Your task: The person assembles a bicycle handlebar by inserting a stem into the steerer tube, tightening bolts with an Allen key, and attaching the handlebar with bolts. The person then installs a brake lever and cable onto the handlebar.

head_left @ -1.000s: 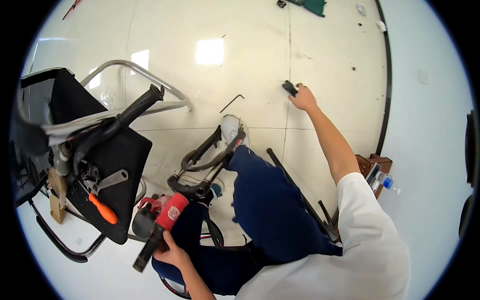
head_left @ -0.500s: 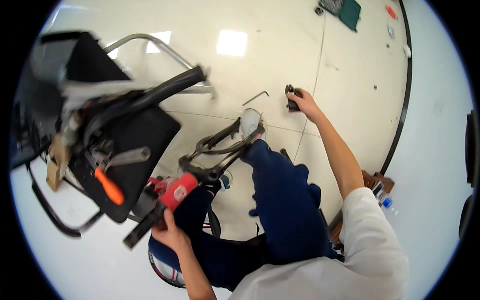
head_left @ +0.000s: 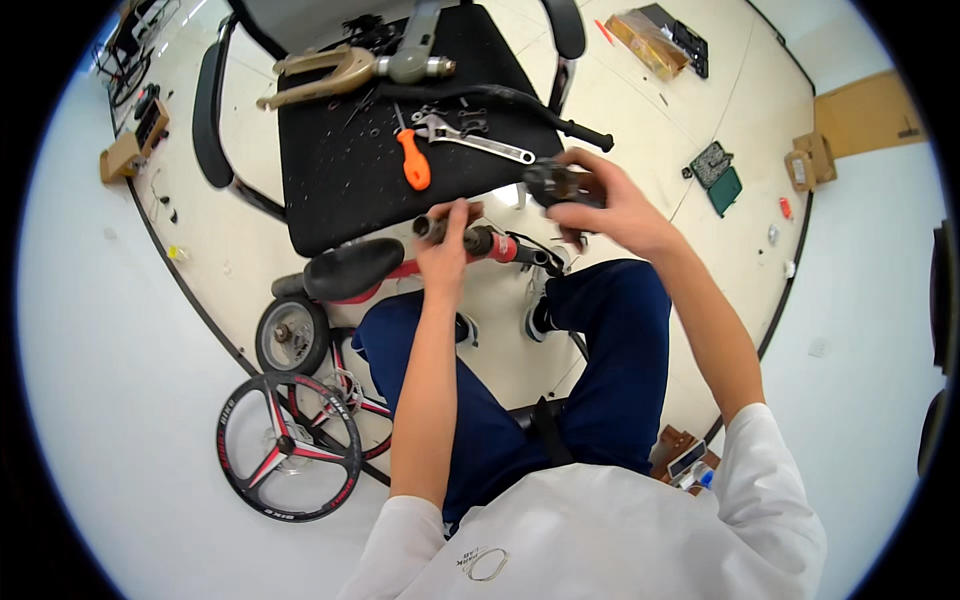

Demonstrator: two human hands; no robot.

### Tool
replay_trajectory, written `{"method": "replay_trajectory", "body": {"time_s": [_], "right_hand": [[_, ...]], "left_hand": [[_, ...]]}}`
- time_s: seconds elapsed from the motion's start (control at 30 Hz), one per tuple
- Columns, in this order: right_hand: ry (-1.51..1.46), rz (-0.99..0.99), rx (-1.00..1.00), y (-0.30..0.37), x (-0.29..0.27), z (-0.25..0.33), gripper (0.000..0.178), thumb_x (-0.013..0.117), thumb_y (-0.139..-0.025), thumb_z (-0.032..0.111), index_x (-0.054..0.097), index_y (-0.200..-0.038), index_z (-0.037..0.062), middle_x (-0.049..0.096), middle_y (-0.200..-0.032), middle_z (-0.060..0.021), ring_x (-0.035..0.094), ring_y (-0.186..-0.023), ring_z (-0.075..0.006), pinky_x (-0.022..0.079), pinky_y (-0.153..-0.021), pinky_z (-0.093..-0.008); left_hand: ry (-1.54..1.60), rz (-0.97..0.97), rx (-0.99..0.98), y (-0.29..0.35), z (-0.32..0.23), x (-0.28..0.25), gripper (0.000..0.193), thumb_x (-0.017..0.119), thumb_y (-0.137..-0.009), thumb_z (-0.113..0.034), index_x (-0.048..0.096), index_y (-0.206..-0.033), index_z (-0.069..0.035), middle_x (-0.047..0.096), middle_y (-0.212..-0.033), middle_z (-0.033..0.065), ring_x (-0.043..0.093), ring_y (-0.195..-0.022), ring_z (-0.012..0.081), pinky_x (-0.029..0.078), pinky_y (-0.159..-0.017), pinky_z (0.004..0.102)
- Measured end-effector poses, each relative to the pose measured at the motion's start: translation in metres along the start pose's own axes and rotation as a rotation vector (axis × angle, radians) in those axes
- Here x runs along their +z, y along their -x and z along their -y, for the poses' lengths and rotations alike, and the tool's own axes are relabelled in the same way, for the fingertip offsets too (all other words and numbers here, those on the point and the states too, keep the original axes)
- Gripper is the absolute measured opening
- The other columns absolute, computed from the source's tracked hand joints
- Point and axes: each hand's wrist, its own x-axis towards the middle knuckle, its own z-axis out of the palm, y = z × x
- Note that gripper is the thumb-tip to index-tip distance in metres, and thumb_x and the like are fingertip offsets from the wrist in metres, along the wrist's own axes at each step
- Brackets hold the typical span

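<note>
My left hand (head_left: 443, 258) is wrapped around the dark steerer tube (head_left: 428, 230) that sticks up from the red bicycle frame (head_left: 500, 246). The tube's round open end points up beside my fingers. My right hand (head_left: 622, 208) grips a dark metal part (head_left: 562, 185), which looks like a handlebar stem and is smeared by motion. It hangs in the air to the right of the tube, apart from it. A black saddle (head_left: 352, 270) sits on the frame, left of my left hand. The fork end between my legs is partly hidden.
A black chair (head_left: 330, 190) stands ahead, bearing an orange-handled screwdriver (head_left: 413, 165), an adjustable wrench (head_left: 485, 143), a black handlebar (head_left: 530, 98) and a beige fork (head_left: 325, 80). Three-spoke wheels (head_left: 350, 440) and a small wheel (head_left: 318, 335) rest at my left. A green case (head_left: 722, 190) lies at far right.
My right hand has lifted the stem from beside the hex key on the floor and brought it up toward the tube. The frame and steerer tube have turned more upright in my left hand.
</note>
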Motion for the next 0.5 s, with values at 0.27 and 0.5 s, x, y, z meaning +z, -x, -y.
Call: {"method": "replay_trajectory", "body": {"time_s": [0.27,0.5], "right_hand": [[0.807,0.147,-0.220,-0.068,0.088,0.012,0.047,0.076,-0.075,0.025,0.067,-0.109,-0.0054,0.067,-0.097,-0.0158,0.065,-0.091,-0.0272,0.053,-0.085,-0.0372],[1.198,0.394,-0.191,-0.091,0.106,0.035,0.047,0.070,-0.073,0.025,0.068,-0.109,-0.0050,0.069,-0.093,-0.0211,0.066,-0.086,-0.0350,0.053,-0.081,-0.0395]], "left_hand": [[-0.026,0.098,0.280,0.000,0.021,0.002,0.020,0.066,-0.086,-0.007,0.066,-0.103,0.003,0.071,-0.092,0.0071,0.066,-0.083,0.0125,0.052,-0.071,0.0292],[-0.146,0.135,0.142,0.003,0.016,-0.012,0.018,0.063,-0.088,-0.011,0.064,-0.099,0.003,0.071,-0.082,0.0102,0.068,-0.076,0.0158,0.051,-0.067,0.0320]]}}
